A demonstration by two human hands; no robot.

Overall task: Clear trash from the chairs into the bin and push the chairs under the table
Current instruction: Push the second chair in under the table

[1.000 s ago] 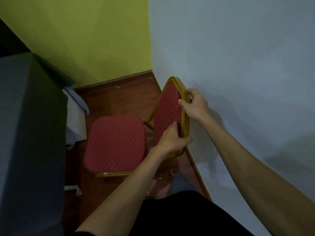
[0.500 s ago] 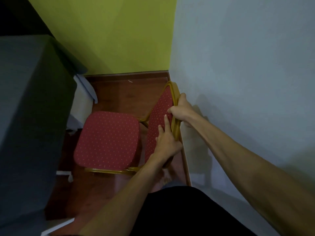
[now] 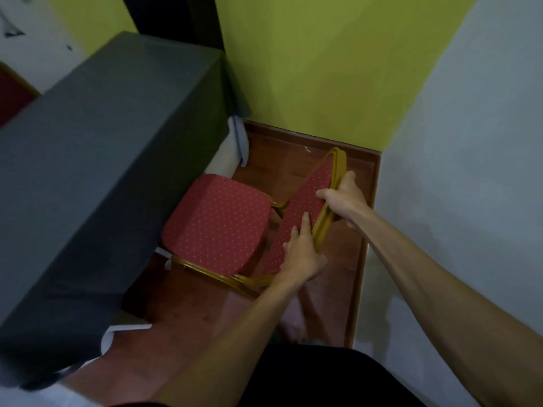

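A red chair with white dots and a gold frame stands on the wooden floor; its seat (image 3: 219,227) has its left edge just under the table's grey cloth (image 3: 97,160). My right hand (image 3: 345,199) grips the gold rim of the chair back (image 3: 305,198) from behind. My left hand (image 3: 302,254) holds the lower part of the same back, fingers flat on the red padding. No trash lies on the seat. No bin is in view.
The table with a white under-cloth (image 3: 227,151) fills the left. A green wall (image 3: 308,69) lies ahead, a pale wall (image 3: 470,186) close on the right. Another red chair (image 3: 11,92) peeks at far left. My bare foot (image 3: 292,327) is on the floor.
The chair has slid left, so its seat now meets the table's cloth edge. Both hands kept hold of the chair back. My view swung left, showing more of the table.
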